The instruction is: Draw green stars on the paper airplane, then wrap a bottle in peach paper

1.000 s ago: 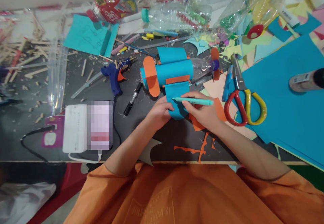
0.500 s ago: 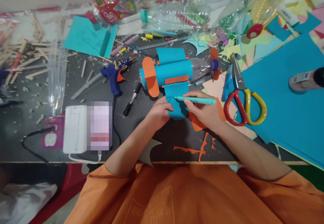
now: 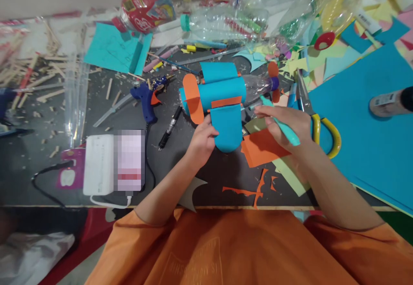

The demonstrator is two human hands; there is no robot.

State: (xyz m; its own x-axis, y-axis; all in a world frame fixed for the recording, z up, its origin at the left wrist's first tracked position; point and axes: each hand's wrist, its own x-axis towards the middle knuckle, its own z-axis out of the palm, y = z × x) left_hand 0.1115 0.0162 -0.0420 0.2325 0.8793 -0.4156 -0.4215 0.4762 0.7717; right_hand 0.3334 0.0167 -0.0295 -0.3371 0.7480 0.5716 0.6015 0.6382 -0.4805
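Observation:
A model plane (image 3: 222, 90) made from a clear plastic bottle wrapped in blue paper lies mid-table. It has an orange paper strip across one end and orange propeller blades by its purple cap. My left hand (image 3: 202, 141) pinches the edge of the rounded blue paper wing (image 3: 226, 128) nearest me. My right hand (image 3: 288, 124) is closed around a mint-green marker (image 3: 286, 131), held right of the wing and apart from it. Below the right hand lies a piece of orange paper (image 3: 263, 147). Scissors (image 3: 329, 136) with a yellow handle loop are partly hidden behind that hand.
To the left lie a blue glue gun (image 3: 145, 100), a black pen (image 3: 170, 128), a white power bank (image 3: 98, 164) and a phone. Wooden sticks (image 3: 38, 76) scatter beyond. Plastic bottles (image 3: 222, 22) line the back; blue paper sheets (image 3: 364, 126) and a small bottle (image 3: 389, 103) lie right.
My right hand has moved right with the marker, lifting it off the wing and turning it. My left hand has shifted slightly along the wing's edge. The red scissor handle is now covered.

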